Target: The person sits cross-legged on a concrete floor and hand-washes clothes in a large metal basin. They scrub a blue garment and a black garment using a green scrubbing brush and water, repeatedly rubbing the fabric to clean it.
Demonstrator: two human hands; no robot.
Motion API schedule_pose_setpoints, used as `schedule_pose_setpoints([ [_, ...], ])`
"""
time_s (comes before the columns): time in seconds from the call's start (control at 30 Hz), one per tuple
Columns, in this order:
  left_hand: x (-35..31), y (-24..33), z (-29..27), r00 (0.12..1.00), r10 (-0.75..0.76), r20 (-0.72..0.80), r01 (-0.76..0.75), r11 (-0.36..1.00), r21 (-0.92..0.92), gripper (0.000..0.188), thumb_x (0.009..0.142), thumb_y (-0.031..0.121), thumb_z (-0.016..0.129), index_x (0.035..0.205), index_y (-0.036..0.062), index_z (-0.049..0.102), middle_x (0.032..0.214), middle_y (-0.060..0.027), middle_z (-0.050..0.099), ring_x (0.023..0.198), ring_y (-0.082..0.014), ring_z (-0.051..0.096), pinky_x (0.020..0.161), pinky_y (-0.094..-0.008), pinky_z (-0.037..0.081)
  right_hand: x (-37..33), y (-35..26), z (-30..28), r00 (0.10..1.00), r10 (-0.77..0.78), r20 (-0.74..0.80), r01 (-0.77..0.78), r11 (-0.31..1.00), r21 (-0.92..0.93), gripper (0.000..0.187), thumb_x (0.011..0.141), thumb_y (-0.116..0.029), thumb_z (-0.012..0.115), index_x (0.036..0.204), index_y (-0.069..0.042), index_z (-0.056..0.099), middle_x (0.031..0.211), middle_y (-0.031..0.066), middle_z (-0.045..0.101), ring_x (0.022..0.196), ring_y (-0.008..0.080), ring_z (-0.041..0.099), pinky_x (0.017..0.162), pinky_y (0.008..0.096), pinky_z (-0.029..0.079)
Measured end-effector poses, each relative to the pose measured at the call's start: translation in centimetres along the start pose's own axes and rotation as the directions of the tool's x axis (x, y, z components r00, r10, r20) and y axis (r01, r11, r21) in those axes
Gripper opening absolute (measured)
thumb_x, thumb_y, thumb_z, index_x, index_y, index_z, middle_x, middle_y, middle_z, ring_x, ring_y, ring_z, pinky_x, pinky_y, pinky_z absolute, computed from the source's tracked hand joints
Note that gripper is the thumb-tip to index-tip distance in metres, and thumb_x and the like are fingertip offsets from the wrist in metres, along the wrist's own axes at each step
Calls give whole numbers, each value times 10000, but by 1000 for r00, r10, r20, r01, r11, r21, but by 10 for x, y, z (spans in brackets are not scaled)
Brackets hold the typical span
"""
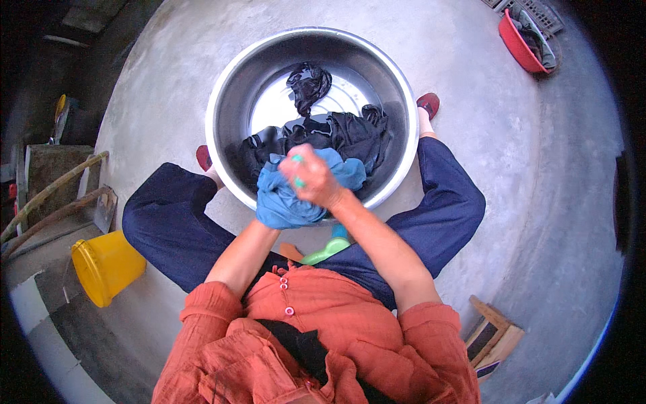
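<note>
Step looks like hand-scrubbing a garment. Soft light-blue fabric cloth (pixel 282 202) sits bunched at the near rim of the wide, round, silver metal basin (pixel 212 124); soaked black fabric clothes (pixel 353 131) lie just beyond, inside. Right hand (pixel 313 176), motion-blurred, clenched over the cloth around a small bright-green object (pixel 299 182), kind unclear. Left hand hidden by cloth, can't tell its grip. Next move probably calls for bracing the cloth firmly against right-hand strokes.

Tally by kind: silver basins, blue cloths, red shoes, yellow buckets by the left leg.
Silver basin: 1
Blue cloth: 1, bunched, so count is as it appears
Red shoes: 2
Yellow bucket: 1
Total: 5
</note>
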State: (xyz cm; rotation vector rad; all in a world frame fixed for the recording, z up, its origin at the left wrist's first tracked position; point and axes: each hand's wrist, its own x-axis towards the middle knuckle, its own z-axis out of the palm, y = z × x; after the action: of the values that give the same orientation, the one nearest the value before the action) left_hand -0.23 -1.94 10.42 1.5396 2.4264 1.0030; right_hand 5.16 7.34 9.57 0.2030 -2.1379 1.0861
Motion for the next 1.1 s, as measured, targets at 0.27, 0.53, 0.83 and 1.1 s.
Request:
schedule_pose_setpoints([
  [0.27, 7, -7, -14, 987, -149, 58, 135, 971, 198, 178, 830, 205, 579, 881, 34, 583, 711, -112, 549, 664, -290, 547, 580, -378, 411, -8, 71, -86, 816, 576, -50, -578, 816, -32, 194, 824, -51, 572, 1010, -26, 618, 876, 123, 605, 835, 237, 591, 751, 335, 468],
  [0.53, 45, -21, -45, 976, 218, 27, -216, 930, 296, 141, 874, 188, 540, 828, 64, 589, 659, -78, 570, 599, -244, 551, 517, -364, 396, -18, 61, -91, 387, 678, 625, -796, 588, -144, 225, 723, -170, 659, 863, 2, 623, 738, 79, 622, 721, 182, 571, 683, 327, 444],
  [0.83, -7, -131, -37, 717, -372, 590, 118, 898, 423, 374, 863, 330, 498, 1078, 45, 611, 1021, -225, 616, 950, -368, 599, 880, -413, 453, -4, 65, -126, 506, 856, 107, -511, 198, 837, 119, 854, -167, 634, 878, -79, 557, 716, -8, 552, 555, 78, 500, 511, 224, 448],
  [1.1, 44, -57, -20, 629, 10, 777, 185, 969, -162, 324, 868, 193, 555, 1157, 48, 588, 1099, -188, 615, 1003, -317, 599, 878, -369, 465, -4, 95, -82, 192, 957, 218, -975, 162, 151, 275, 749, -180, 672, 945, -1, 602, 758, 72, 609, 593, 163, 552, 530, 320, 467],
])
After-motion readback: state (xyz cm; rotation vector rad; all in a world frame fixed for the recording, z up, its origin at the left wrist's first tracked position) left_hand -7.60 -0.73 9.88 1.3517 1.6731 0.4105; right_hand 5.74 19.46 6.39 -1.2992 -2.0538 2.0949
